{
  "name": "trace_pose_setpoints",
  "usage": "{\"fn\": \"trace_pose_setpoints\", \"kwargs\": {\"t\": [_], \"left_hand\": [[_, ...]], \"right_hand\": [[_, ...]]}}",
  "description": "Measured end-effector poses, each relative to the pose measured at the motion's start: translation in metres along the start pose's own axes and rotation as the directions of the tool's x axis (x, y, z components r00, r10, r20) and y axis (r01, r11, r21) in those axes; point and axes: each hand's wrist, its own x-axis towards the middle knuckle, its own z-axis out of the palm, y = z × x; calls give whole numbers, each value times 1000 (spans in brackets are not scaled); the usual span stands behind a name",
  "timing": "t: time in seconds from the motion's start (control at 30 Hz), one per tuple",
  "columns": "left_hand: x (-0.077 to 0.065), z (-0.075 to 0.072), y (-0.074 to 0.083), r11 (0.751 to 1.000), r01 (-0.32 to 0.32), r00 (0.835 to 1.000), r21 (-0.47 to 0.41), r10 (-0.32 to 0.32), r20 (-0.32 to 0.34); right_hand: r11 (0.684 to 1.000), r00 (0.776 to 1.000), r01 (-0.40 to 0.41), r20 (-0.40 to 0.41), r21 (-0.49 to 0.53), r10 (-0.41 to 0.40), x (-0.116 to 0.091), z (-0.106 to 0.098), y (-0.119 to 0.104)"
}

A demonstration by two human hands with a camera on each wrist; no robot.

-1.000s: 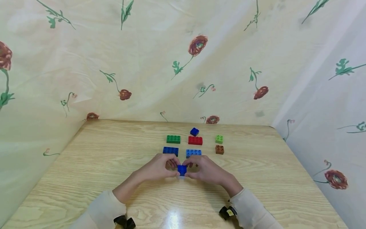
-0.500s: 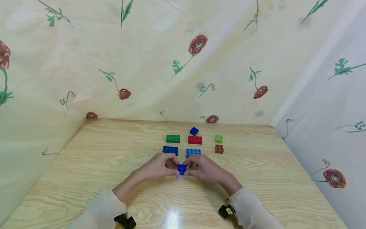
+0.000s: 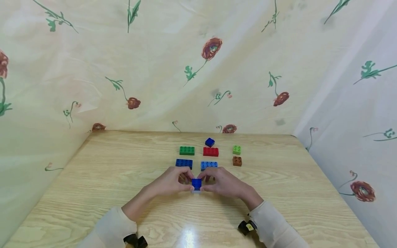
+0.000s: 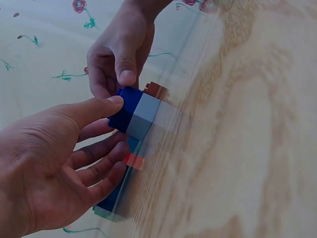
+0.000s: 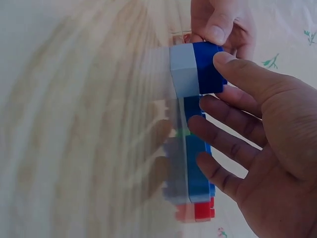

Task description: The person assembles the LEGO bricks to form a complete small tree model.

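Observation:
A small blue building brick [image 3: 196,183] sits squarely on top of a pale grey-white brick [image 4: 146,116], which stands on the wooden table. My left hand [image 3: 173,181] pinches the blue brick from the left, thumb on the near side. From the right, my right hand [image 3: 221,184] pinches the same brick, thumb facing me. In the right wrist view, the two bricks' faces line up, the blue one [image 5: 208,69] flush against the whitish one [image 5: 183,69]. The other fingers of both hands reach behind the stack, with some tips hidden in the head view.
Just beyond my hands lie a dark blue long brick [image 3: 184,163] and a light blue one [image 3: 209,165]. Behind them are a green brick [image 3: 187,151], a red brick [image 3: 211,152] and a turned blue brick [image 3: 210,142]. Lime [image 3: 236,150] and brown [image 3: 237,161] bricks lie right.

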Motion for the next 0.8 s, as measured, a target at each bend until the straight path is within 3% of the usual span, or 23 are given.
{"fn": "trace_pose_setpoints", "kwargs": {"t": [0.27,0.53,0.8], "left_hand": [[0,0,2,1000,16,1000,9,-16,-5],[-1,0,3,1000,28,1000,6,-28,-7],[-1,0,3,1000,23,1000,2,-23,-4]], "right_hand": [[999,991,-44,-124,-29,41,-10,-28,16],[990,963,-138,-240,-39,125,-26,-63,46],[968,926,-250,-299,-32,230,-39,-86,81]]}}
